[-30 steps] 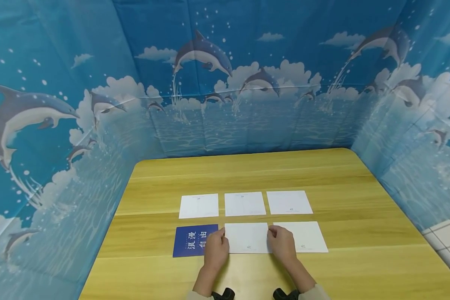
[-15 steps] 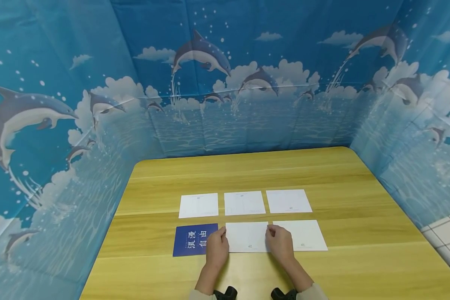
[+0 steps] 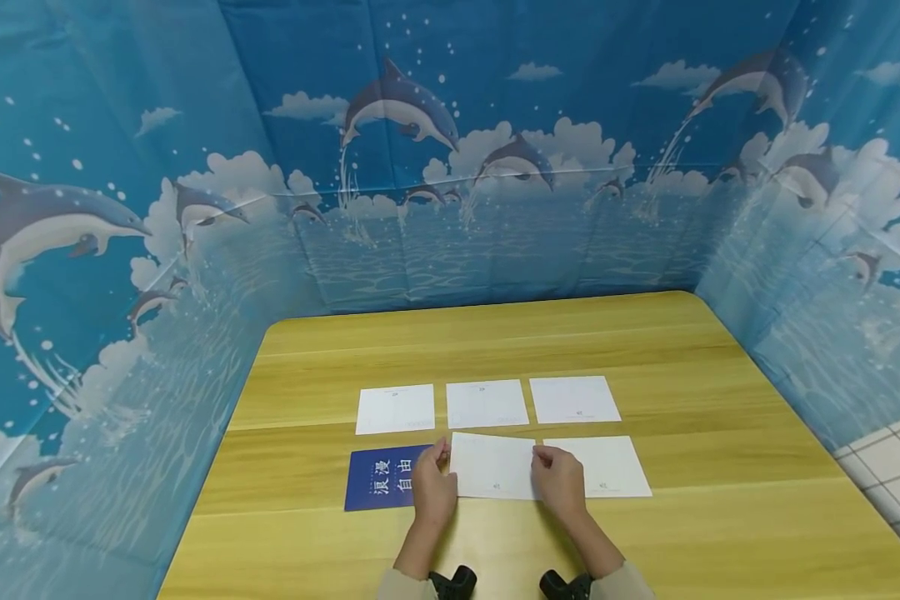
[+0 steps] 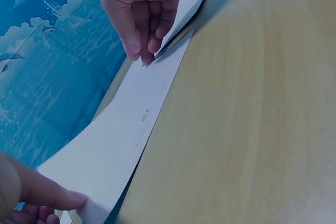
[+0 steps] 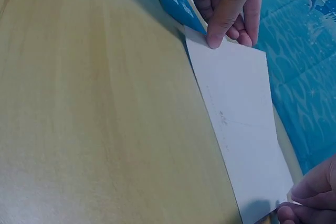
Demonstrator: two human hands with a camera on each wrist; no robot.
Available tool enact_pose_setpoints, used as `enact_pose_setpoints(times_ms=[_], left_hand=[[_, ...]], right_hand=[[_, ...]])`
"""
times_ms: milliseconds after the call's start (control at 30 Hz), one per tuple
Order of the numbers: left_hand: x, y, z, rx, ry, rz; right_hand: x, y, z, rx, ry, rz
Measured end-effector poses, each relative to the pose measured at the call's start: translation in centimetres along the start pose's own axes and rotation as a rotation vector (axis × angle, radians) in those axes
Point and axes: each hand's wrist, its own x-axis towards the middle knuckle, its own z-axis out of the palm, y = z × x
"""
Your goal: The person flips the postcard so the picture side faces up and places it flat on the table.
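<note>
Left to right on the bench [image 3: 270,517]: blue card [image 3: 378,479] with white writing, then the left hand [image 3: 433,487] covering its right end — thumb and fingers pinching the left edge of the middle white card [image 3: 492,467]. That card's between both hands, front row, and looks slightly raised. Right hand [image 3: 558,482] pinches its other edge, partly over the right-hand white card [image 3: 611,468]. Three more white cards [image 3: 487,405] sit behind in a row. Main risk imo: squeezing inward could crease it, since it seems to bow a bit in the left wrist view — and a low sideways sweep might snag a neighbour and knock it crooked
</note>
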Motion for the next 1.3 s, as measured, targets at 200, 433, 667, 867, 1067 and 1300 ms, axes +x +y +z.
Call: enact_pose_setpoints(times_ms=[200,433,667,867,1067,1300], left_hand=[[0.5,-0.1,0.0,-0.062,0.01,0.029],[0.8,-0.1,-0.4,0.0,-0.012,0.113],[0.8,0.0,-1.0,0.117,-0.015,0.153],[0.9,0.0,-1.5,0.16,-0.022,0.207],[1.0,0.2,-2.3,0.18,-0.031,0.273],[0.3,0.5,-3.4,0.218,-0.057,0.351]], right_hand=[[0.3,-0.3,-0.4,0.084,-0.038,0.083],[1.0,-0.6,-0.5,0.151,-0.042,0.136],[1.2,-0.8,-0.9,0.101,-0.072,0.101],[1.0,-0.6,-1.3,0.072,-0.085,0.034],[0.7,-0.7,-2.0,0.043,-0.069,-0.09],[-0.1,-0.4,-2.9,0.03,0.005,-0.278]])
